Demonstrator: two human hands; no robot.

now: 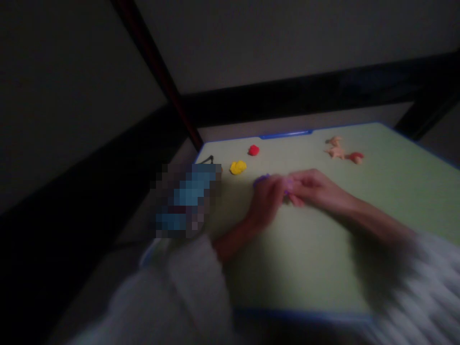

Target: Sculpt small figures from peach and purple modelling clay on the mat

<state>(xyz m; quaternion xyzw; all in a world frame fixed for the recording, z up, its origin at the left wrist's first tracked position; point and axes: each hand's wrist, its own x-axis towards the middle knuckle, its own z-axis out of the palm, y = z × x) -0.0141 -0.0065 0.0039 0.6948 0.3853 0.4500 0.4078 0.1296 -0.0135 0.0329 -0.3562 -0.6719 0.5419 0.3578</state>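
Observation:
The picture is dim and blurred. My left hand [266,199] and my right hand [312,187] meet over a pale green board [305,254], fingers curled together around a small purple lump [261,179] that shows at the top of the left hand and between the fingers. Both wrists come out of white knitted sleeves. A yellow lump [237,167] lies just up and left of my left hand, and a red lump [253,150] sits beyond it.
An orange shaped figure with a reddish piece [343,151] lies at the board's far right. A blue-edged object [189,199], blurred out, lies off the board's left edge. Dark bars [305,93] and a grey wall stand behind.

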